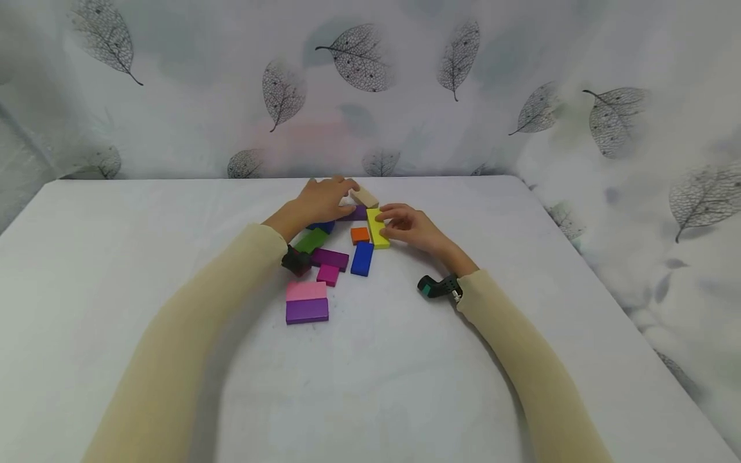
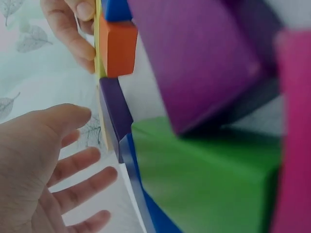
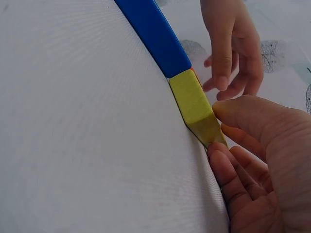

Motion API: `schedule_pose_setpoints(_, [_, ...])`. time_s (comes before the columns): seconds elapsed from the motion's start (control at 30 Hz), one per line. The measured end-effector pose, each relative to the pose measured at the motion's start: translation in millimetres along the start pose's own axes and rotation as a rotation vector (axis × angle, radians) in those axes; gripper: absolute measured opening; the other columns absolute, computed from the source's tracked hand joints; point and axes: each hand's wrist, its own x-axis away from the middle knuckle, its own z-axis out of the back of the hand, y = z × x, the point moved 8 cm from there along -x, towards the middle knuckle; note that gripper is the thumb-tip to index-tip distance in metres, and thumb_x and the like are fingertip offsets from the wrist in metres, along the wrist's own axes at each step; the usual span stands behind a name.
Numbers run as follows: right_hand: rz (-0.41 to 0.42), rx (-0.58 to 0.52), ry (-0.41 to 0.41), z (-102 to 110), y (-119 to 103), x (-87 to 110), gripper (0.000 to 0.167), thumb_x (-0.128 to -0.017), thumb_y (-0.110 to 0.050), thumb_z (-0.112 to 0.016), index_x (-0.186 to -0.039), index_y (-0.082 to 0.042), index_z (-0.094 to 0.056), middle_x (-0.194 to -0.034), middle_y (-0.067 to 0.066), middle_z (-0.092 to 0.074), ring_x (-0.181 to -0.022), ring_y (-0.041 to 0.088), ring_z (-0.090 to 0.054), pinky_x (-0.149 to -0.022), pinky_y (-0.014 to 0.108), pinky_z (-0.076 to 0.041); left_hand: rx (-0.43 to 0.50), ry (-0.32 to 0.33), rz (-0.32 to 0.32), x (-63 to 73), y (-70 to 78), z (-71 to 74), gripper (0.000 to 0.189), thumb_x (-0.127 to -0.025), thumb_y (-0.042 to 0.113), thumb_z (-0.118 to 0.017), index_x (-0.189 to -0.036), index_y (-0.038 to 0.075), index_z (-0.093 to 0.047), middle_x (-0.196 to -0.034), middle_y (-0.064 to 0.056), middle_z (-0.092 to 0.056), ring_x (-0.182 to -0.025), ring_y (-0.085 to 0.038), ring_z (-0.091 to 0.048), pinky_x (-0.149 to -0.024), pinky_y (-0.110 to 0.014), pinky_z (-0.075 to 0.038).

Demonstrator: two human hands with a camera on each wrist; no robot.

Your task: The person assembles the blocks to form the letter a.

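My left hand [image 1: 326, 198] is over the far side of a group of coloured wooden blocks. In the left wrist view its fingers [image 2: 80, 162] are spread and hold nothing. Nearest to it are a dark purple block [image 1: 357, 213] and a plain wood-coloured block [image 1: 365, 197]. My right hand [image 1: 413, 228] pinches a long yellow block [image 1: 377, 229] at its right side. The right wrist view has the thumb on one edge of that block and a finger at its end. An orange block [image 1: 359, 235] sits left of the yellow one.
Closer in are a blue block [image 1: 362, 258], a green block [image 1: 312, 240], a magenta-purple block [image 1: 330, 259] and a small magenta block [image 1: 327, 275]. A pink block [image 1: 307, 290] lies against a violet block [image 1: 307, 311]. Leaf-patterned cloth [image 1: 359, 83] rises behind the white table [image 1: 370, 386].
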Motion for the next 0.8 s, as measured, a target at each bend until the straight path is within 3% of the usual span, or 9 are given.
schedule_pose_setpoints(0.13, [0.006, -0.014, -0.009, -4, -2, 3.8, 0.034, -0.094, -0.012, -0.066, -0.126, 0.0, -0.062, -0.147, 0.011, -0.044, -0.103, 0.026, -0.056, -0.098, 0.038, -0.044, 0.038, 0.009, -0.027, -3.7, -1.7, 3.8, 0.049, -0.099, 0.029, -0.056, -0.144, 0.017, -0.042, -0.137, -0.012, -0.05, -0.127, -0.028, -0.049, -0.11, -0.058, -0.027])
schedule_pose_setpoints(0.4, [-0.001, -0.016, -0.005, -6, 4, 5.7, 0.033, -0.094, -0.012, -0.066, -0.125, -0.001, -0.064, -0.146, 0.01, -0.045, -0.102, 0.024, -0.057, -0.097, 0.037, -0.045, 0.099, -0.057, -0.122, -16.4, -0.3, 1.3, 0.045, -0.098, 0.022, -0.058, -0.142, 0.017, -0.048, -0.145, -0.012, -0.043, -0.13, -0.031, -0.044, -0.112, -0.056, -0.025])
schedule_pose_setpoints(0.8, [-0.001, 0.014, 0.005, 0, -1, 1.4, 0.032, -0.093, -0.013, -0.066, -0.124, -0.002, -0.064, -0.144, 0.009, -0.047, -0.102, 0.023, -0.058, -0.095, 0.033, -0.048, 0.153, -0.099, -0.157, -36.3, -0.8, -6.2, 0.042, -0.1, 0.011, -0.053, -0.142, 0.014, -0.05, -0.149, -0.013, -0.041, -0.14, -0.032, -0.035, -0.115, -0.047, -0.028])
